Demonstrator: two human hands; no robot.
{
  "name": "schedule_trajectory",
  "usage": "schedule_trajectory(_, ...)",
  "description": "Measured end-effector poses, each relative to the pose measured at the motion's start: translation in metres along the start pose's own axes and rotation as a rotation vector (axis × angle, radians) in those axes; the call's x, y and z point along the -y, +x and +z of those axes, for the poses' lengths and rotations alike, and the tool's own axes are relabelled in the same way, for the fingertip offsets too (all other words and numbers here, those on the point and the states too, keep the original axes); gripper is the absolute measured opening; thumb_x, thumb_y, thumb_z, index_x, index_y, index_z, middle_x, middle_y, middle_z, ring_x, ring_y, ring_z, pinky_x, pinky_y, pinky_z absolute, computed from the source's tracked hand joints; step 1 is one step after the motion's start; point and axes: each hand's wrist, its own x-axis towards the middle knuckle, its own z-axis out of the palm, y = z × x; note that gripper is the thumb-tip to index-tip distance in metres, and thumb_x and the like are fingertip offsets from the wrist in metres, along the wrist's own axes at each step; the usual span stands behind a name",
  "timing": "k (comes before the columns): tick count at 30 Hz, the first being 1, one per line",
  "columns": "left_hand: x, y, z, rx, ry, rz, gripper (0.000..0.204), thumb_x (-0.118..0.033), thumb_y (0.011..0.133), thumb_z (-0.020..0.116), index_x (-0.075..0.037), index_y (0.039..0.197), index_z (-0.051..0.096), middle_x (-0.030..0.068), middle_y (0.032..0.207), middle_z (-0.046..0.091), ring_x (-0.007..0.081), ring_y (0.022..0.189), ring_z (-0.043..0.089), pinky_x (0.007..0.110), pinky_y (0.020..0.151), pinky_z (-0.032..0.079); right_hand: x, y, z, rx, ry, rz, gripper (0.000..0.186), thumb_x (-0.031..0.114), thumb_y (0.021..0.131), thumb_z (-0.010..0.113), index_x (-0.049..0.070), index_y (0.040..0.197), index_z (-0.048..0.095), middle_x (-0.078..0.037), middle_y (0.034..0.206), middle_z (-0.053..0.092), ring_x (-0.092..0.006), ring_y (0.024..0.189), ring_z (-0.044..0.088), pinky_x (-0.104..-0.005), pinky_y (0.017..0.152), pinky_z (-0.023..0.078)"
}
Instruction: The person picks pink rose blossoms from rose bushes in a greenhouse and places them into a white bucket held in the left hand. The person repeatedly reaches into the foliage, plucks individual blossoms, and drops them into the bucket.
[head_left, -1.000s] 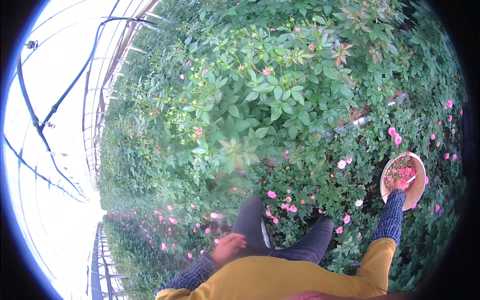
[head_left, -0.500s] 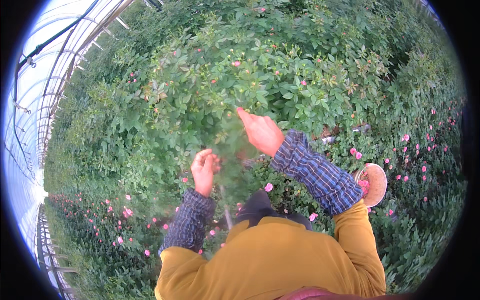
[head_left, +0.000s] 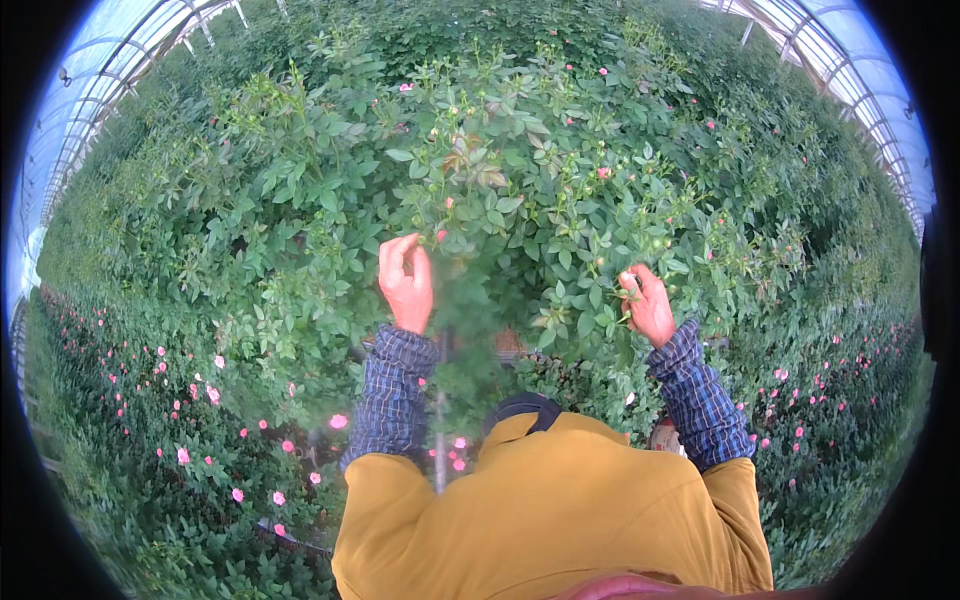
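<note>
Tall rose bushes [head_left: 330, 180] with green leaves and small buds spread before me. My left hand [head_left: 406, 292] is raised at the foliage, its fingers curled in and thumb and forefinger tips close together. A reddish-pink rosebud [head_left: 441, 236] sits just right of those fingertips; whatever they may pinch is too small to tell. Farther right, my right hand [head_left: 652, 308] has its thumb and fingers bent together on a thin rose stem [head_left: 632, 294] among leaves and pale green buds. Checked blue sleeve covers [head_left: 388, 395] wrap both forearms.
Many pink roses [head_left: 338, 421] bloom low on both sides. A grey pole [head_left: 441, 420] stands between my left arm and body. Partly hidden beside my right sleeve is a whitish-red thing [head_left: 665, 437]. The arched greenhouse frame [head_left: 100, 90] rises at the far left and right.
My view has turned right. My right hand has left the middle bush and moved right and lower, onto a stem. My left hand has risen to beside a rosebud. The white bucket is no longer plainly visible.
</note>
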Motion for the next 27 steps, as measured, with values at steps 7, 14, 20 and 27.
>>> schedule_trajectory(7,0.0,0.031,0.007,0.396,0.031,0.102,0.028,0.003,0.079,0.054,-0.006,0.102,0.066,0.0054,0.075,0.056,0.0203,0.054,0.05,0.029,0.051,0.04,0.051,-0.031,-0.017,0.187,0.541,0.04,0.025,0.031,0.093,0.045,0.006,0.092,0.049,-0.01,0.069,0.056,-0.0123,0.038,0.045,-0.0224,0.031,0.033)
schedule_trajectory(14,0.009,0.047,0.026,0.738,0.157,0.104,0.023,-0.011,0.08,0.062,-0.007,0.103,0.058,0.0088,0.074,0.062,0.0271,0.066,0.061,0.037,0.056,0.046,0.07,-0.032,0.01,0.415,0.831,0.055,0.021,0.022,0.087,0.051,0.002,0.094,0.048,-0.014,0.083,0.055,-0.017,0.045,0.049,-0.0245,0.034,0.036)
schedule_trajectory(20,0.008,0.029,0.016,0.767,-0.053,-0.111,0.015,-0.01,0.086,0.06,-0.001,0.094,0.052,0.0106,0.069,0.059,0.0208,0.056,0.056,0.032,0.052,0.043,0.094,-0.006,0.035,0.491,1.021,0.07,0.019,0.014,0.082,0.049,0.004,0.098,0.049,-0.01,0.087,0.052,-0.0152,0.05,0.045,-0.0235,0.035,0.031)
schedule_trajectory(27,-0.007,0.048,-0.024,0.834,-0.69,-0.736,0.032,-0.033,0.097,0.044,-0.004,0.087,0.055,0.002,0.052,0.051,0.0069,0.039,0.037,0.019,0.039,0.028,0.126,0.079,0.078,0.38,0.643,-0.013,0.008,0.012,0.09,0.048,0.006,0.092,0.053,0.001,0.062,0.046,-0.009,0.048,0.042,-0.0218,0.038,0.029)
